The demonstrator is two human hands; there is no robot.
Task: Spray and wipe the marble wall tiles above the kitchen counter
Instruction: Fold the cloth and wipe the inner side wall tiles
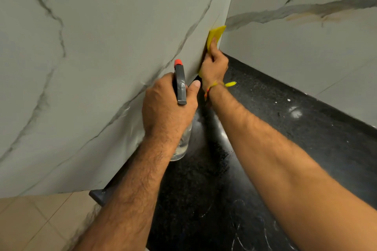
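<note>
At far left, the marble wall (pixel 98 63) fills the view, its grey veins running diagonally; its lower edge meets beige floor tiles (pixel 36 220) at the near left corner. The left hand (pixel 166 108) is clenched around the spray bottle (pixel 180 85), its grip on the neck, thumb alongside the dark trigger head. The orange nozzle points up along the wall, and the clear body hangs below the hand, just off the wall face. Right of it, the right hand (pixel 214 65) presses a yellow cloth (pixel 215 34) against the wall at the vertical inside corner, fingers curled over the cloth. A yellow thread band (pixel 222 84) circles that wrist. The black tabletop (pixel 295 128) extends right, bounded far right by the second marble wall (pixel 306 36).
</note>
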